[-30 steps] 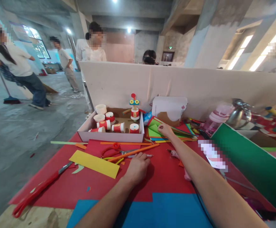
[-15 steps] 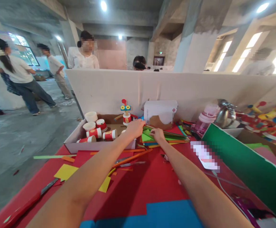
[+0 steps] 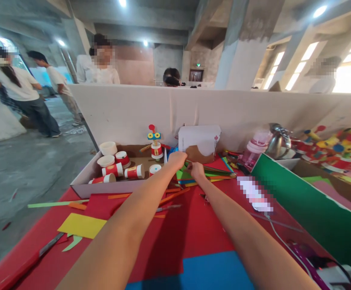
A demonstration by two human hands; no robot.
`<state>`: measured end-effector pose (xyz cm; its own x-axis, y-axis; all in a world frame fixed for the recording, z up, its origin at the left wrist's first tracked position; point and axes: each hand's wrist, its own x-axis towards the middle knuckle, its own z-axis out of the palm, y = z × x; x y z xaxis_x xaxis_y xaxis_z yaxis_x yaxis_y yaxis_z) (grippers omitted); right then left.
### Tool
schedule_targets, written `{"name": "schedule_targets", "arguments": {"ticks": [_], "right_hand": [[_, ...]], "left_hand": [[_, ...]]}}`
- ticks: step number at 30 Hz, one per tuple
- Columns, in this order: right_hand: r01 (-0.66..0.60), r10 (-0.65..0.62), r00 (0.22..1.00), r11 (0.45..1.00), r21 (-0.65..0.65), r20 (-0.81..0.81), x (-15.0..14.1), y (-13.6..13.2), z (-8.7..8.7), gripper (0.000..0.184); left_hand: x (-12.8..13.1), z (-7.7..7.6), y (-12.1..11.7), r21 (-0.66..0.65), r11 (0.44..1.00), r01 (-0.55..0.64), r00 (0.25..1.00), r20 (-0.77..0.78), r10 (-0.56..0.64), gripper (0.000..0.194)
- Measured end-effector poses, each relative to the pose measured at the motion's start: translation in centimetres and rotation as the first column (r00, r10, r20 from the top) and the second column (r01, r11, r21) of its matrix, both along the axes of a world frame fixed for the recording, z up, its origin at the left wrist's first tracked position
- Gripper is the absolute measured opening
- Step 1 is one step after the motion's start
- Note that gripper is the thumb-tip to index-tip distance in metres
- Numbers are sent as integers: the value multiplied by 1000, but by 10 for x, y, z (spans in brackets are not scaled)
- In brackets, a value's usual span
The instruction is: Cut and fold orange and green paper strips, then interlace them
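At the far side of the red table, both of my hands are over a stack of coloured paper sheets (image 3: 214, 176), green on top, with orange, yellow and blue edges below. My left hand (image 3: 178, 160) is closed on the stack's upper left edge, its fingertips partly hidden. Close beside it, my right hand (image 3: 197, 170) has its fingers bent and pinched on the green paper. Behind the stack leans a white box (image 3: 198, 136) with a torn brown patch. Just left stands a small paper-cup robot figure (image 3: 156, 151) with yellow eyes and a red top.
A shallow carton (image 3: 81, 177) holds several paper cups (image 3: 134, 172). Paper scraps (image 3: 81, 225) and red-handled scissors (image 3: 21, 268) lie left; blue paper (image 3: 214, 272) is in front. Right are a phone (image 3: 255, 195) with a cable, a pink bottle (image 3: 255, 151) and a green-sided box (image 3: 302, 209).
The view has turned slightly right. My left hand has shifted a little right, closer to my right hand, which stays at the paper stack.
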<state>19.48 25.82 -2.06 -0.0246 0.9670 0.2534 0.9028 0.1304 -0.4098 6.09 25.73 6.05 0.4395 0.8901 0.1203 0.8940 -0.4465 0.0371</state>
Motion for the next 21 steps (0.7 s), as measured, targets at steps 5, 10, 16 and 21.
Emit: {"name": "schedule_targets", "arguments": {"ticks": [5, 10, 16, 21], "right_hand": [[20, -20, 999, 1000, 11, -31, 4, 2, -2, 11], [31, -30, 998, 999, 26, -58, 5, 4, -1, 8], [31, -29, 997, 999, 23, -67, 6, 3, 0, 6], [37, -37, 998, 999, 7, -60, 5, 0, 1, 5]], "left_hand": [[-7, -2, -7, 48, 996, -79, 992, 102, 73, 31], [-10, -14, -5, -43, 998, -51, 987, 150, 57, 28], [-9, -21, 1, -71, 997, -11, 982, 188, 24, 29], [-10, -23, 2, -72, 997, 16, 981, 193, -2, 31]]}}
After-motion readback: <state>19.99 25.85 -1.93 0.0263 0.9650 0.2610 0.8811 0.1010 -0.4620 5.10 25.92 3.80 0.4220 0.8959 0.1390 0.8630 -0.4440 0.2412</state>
